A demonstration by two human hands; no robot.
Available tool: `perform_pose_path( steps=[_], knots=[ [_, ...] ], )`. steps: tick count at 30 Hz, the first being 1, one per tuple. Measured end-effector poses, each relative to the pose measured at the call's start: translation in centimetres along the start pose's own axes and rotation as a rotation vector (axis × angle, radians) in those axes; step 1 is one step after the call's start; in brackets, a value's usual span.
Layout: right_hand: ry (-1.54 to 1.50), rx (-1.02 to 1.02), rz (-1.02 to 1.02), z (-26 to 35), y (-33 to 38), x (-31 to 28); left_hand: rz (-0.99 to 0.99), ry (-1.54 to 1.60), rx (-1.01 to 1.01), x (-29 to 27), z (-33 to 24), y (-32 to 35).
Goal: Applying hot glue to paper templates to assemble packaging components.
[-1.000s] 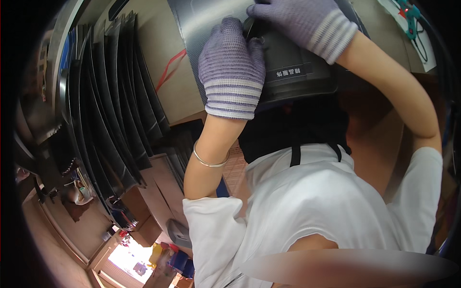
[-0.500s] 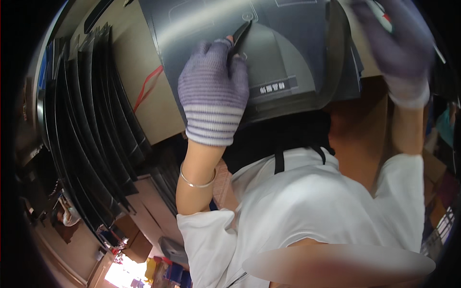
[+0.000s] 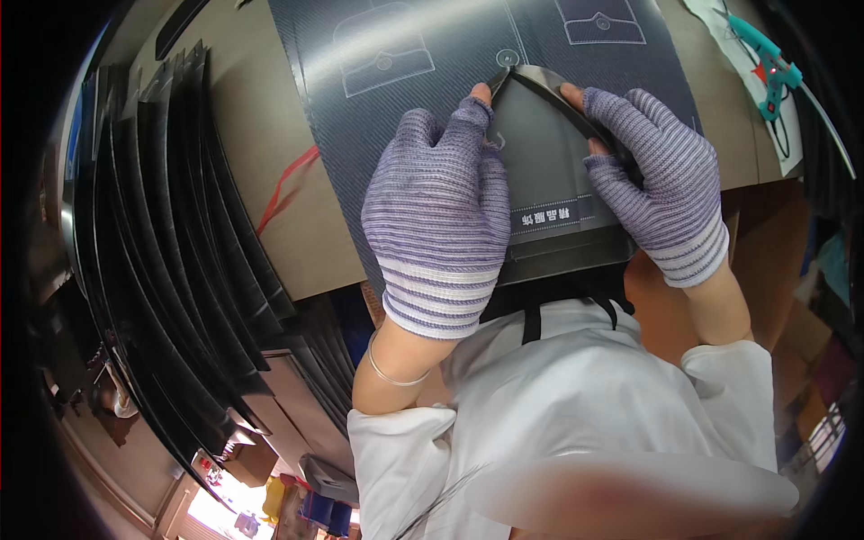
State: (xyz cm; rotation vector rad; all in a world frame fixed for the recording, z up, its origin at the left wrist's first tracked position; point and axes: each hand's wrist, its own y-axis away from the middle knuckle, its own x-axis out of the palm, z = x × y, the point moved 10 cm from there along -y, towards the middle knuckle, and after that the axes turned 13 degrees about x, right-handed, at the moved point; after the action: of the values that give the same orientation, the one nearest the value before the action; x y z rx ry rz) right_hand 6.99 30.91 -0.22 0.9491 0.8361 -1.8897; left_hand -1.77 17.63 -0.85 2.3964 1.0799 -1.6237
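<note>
A dark printed sheet [image 3: 328, 117] with white-outlined pocket pictures lies on the table in front of me. Over its near part, two dark flaps meet in a point below a round printed button, with a grey panel [image 3: 544, 166] between them. My left hand [image 3: 436, 198], in a purple-and-white striped glove with bare fingertips, pinches the left flap close to the tip. In a matching glove, my right hand [image 3: 661, 175] grips the right flap [image 3: 549, 94] along its folded edge, thumb on the inner side. A labelled strip [image 3: 544, 216] crosses the panel near me.
A teal glue gun [image 3: 765, 67] with a white glue stick lies on white paper at the far right. Several curved black sheets [image 3: 166, 216] stand in a row at my left. A red ribbon [image 3: 286, 189] lies on the table [image 3: 247, 117] beside the printed sheet.
My right hand has come from the glue gun's area at the upper right onto the right flap. That flap, raised and curved before, now leans inward. My left hand stays on the left flap.
</note>
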Motion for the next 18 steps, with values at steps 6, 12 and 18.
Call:
perform_pose_path(
  steps=[6, 12, 18],
  knots=[
    [0.097, 0.042, 0.066, 0.6, -1.0, 0.5, 0.001, -0.059, 0.018, 0.3, -0.1, -0.3],
    [-0.256, 0.061, 0.035, -3.3, -0.5, -4.7, -0.065, 0.028, 0.030, -1.2, 0.5, 1.3],
    [0.329, 0.737, -0.236, -27.2, 0.3, -16.3, -0.131, 0.093, -0.062, -2.0, 0.7, 2.4]
  ],
)
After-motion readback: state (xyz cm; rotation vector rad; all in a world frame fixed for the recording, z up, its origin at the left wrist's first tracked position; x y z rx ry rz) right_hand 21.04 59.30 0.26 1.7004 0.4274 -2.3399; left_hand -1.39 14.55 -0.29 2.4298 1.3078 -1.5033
